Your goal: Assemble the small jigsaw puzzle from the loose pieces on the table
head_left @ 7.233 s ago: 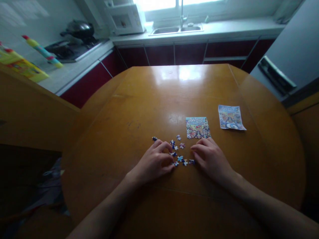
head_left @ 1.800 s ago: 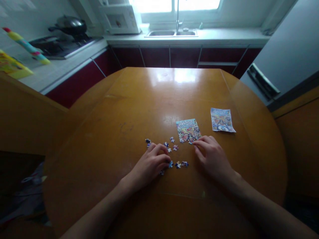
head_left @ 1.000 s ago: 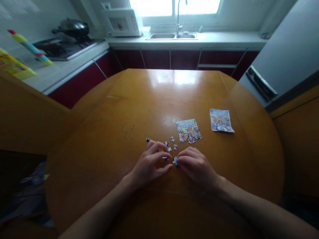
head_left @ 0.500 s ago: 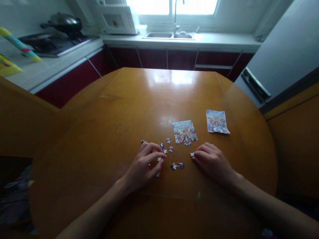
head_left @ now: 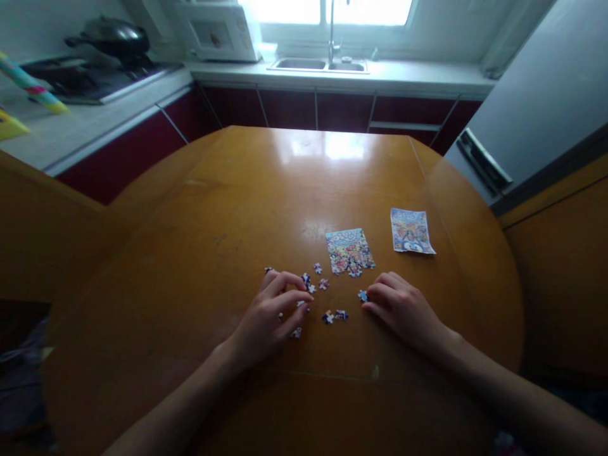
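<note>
**Blue jigsaw piece at the right hand's fingertips, just short of the assembled block**

Low on the wooden tabletop (head_left: 266, 190), the right hand (head_left: 403, 310) lies with its fingers drawn together and curled. Their tips touch one small jigsaw piece (head_left: 363, 296); whether it is pinched or only pressed flat I cannot tell. That piece sits at the hand's forward left edge. The assembled puzzle block (head_left: 349, 251) lies just beyond it, farther from the person and slightly left, near but apart. The block's long axis runs away from the person, and its ragged unfinished edge faces the hand. Of the two hands, the right hand is clearly the nearer to the block.

The left hand (head_left: 268, 316) rests with its fingers loosely spread among the scattered loose pieces (head_left: 327, 316). One fingertip is on or just beside a piece, and nothing is visibly gripped. Two pieces lie between the hands, and others lie ahead of the left fingers. A printed picture sheet (head_left: 411, 230) lies to the right of the block, apart from both hands.
</note>
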A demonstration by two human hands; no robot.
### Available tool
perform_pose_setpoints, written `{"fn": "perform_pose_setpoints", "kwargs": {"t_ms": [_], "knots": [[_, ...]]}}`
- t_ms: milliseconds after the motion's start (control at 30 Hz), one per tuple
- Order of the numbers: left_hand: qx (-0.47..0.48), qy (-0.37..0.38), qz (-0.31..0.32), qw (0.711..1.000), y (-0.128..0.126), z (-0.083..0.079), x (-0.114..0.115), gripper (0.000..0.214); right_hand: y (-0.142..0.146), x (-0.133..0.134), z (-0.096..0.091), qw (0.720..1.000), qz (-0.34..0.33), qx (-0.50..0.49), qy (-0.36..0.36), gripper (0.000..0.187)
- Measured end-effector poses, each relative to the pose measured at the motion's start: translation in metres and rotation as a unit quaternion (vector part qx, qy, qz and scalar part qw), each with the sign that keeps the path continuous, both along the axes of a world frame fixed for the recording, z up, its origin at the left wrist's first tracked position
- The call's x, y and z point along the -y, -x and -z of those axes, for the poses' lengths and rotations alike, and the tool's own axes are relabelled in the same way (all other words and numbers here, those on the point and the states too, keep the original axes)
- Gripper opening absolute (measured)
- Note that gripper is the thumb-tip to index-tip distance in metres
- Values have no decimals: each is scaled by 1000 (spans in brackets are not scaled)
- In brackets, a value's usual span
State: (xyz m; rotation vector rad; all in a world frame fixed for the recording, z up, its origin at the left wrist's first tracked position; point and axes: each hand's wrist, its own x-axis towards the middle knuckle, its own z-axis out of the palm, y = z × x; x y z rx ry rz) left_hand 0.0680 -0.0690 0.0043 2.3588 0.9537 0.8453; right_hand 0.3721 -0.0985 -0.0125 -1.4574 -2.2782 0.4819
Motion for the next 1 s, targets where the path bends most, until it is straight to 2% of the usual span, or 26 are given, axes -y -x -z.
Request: {"fn": "perform_pose_setpoints", "kwargs": {"t_ms": [200, 400, 567, 733, 1000], "knots": [[-7, 6, -2, 1000, 2, 3, 0, 19, -10, -12, 3, 996, -73, -50, -2, 16], [-7, 14, 2, 1000, 1, 4, -2, 20, -6, -27, 4, 995, -62, -60, -42, 15], [-14, 17, -3, 1000, 2, 3, -2, 18, -2, -39, 7, 994, -58, -27, -89, 18], [-13, 13, -7, 1000, 3, 3, -1, 19, -2, -39, 11, 990, -67, -9, -121, 17], [-7, 11, -4, 1000, 3, 2, -2, 19, -1, -39, 9, 990, -65, -5, -125, 16]]}}
